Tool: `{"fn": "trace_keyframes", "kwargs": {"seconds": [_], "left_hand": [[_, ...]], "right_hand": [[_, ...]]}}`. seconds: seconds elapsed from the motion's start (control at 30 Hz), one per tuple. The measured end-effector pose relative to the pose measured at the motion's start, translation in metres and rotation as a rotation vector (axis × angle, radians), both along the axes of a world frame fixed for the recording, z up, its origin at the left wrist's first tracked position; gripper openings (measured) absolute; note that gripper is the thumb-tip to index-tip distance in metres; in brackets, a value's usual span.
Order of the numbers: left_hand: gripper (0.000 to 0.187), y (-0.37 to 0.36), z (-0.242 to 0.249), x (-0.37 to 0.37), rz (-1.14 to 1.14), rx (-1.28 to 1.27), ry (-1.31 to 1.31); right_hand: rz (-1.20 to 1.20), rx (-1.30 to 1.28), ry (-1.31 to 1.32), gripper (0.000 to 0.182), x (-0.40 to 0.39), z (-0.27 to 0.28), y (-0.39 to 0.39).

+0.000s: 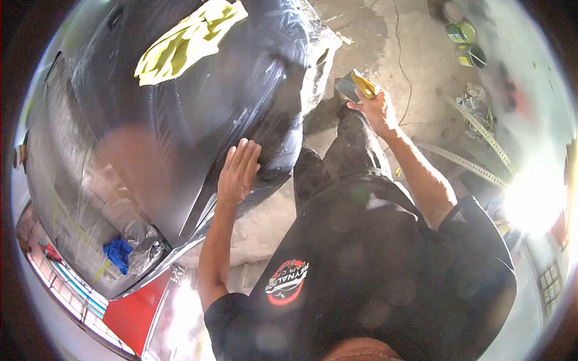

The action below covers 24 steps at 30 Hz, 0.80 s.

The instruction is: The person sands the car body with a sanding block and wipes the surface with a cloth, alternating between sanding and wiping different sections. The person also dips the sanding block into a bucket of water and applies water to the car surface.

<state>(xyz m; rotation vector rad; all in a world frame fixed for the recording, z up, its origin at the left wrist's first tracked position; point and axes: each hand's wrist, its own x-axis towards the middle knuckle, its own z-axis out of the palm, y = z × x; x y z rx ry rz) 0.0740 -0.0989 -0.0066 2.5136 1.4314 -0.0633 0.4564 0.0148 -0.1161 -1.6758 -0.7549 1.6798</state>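
My left hand (238, 171) lies flat, fingers out and close together, on a dark glossy car panel (205, 114). My right hand (377, 109) is raised over the floor beside the car, its fingers closed round a yellow and grey flat piece (365, 85). The yellow part sits near my fingers and the grey part sticks out to the left; its exact kind I cannot tell. A crumpled yellow cloth (189, 42) is spread on the car, beyond my left hand.
Whitish covering (319, 66) hangs along the car's edge. A blue cloth (118, 255) lies at the lower left of the car. Green tins (462, 32) stand on the concrete floor (415, 90), near perforated strips (481, 129). A bright light (534, 201) glares at the right.
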Motion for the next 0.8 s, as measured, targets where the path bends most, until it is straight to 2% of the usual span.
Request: {"fn": "trace_keyframes", "kwargs": {"seconds": [0.03, 0.13, 0.17, 0.23, 0.27, 0.3, 0.4, 0.47, 0.5, 0.53, 0.6, 0.63, 0.67, 0.73, 0.8], "left_hand": [[0.046, -0.007, 0.001, -0.004, -0.005, 0.035, -0.01], [0.042, -0.019, -0.001, -0.001, 0.07, 0.123, -0.155], [0.038, -0.02, 0.0, 0.004, 0.101, 0.208, -0.303], [0.035, -0.021, 0.016, 0.021, 0.271, 0.147, -0.584], [0.036, -0.024, 0.021, 0.022, 0.359, 0.059, -0.715], [0.034, -0.025, 0.02, 0.018, 0.356, 0.053, -0.8], [0.029, -0.03, 0.032, 0.016, 0.532, -0.136, -0.819], [0.022, -0.017, 0.039, 0.015, 0.317, -0.06, -0.689], [0.018, -0.009, 0.042, 0.016, 0.211, -0.021, -0.622], [0.013, 0.0, 0.044, 0.021, 0.16, -0.001, -0.593], [0.015, 0.019, 0.02, 0.023, 0.026, 0.037, -0.568], [0.016, 0.034, 0.016, 0.026, -0.02, 0.114, -0.555], [0.018, 0.052, 0.014, 0.03, -0.063, 0.192, -0.542], [0.02, 0.098, 0.008, 0.03, -0.09, 0.44, -0.468], [0.027, 0.147, 0.042, 0.037, -0.085, 0.492, -0.269]], "right_hand": [[0.074, 0.013, -0.094, 0.04, -0.008, 0.004, -0.012], [0.209, 0.097, -0.003, 0.037, -0.059, 0.042, -0.072], [0.291, 0.386, 0.003, 0.036, -0.08, 0.061, -0.087], [0.411, 0.669, 0.041, 0.038, -0.122, 0.104, -0.108], [0.446, 0.659, 0.075, 0.041, -0.141, 0.118, -0.117], [0.468, 0.71, 0.009, 0.043, -0.156, 0.122, -0.128], [0.425, 0.806, -0.042, 0.045, -0.174, 0.123, -0.147], [0.448, 0.787, -0.099, 0.045, -0.17, 0.136, -0.145], [0.505, 0.594, -0.09, 0.044, -0.162, 0.161, -0.137], [0.503, 0.668, -0.194, 0.045, -0.159, 0.155, -0.136], [0.567, 0.693, -0.15, 0.043, -0.145, 0.128, -0.122], [0.458, 0.505, -0.128, 0.04, -0.146, 0.135, -0.115], [0.281, 0.417, 0.079, 0.039, -0.148, 0.122, -0.109], [0.137, 0.603, -0.2, 0.041, -0.152, 0.1, -0.089], [-0.027, 0.807, -0.502, 0.038, -0.165, 0.06, -0.054]]}}
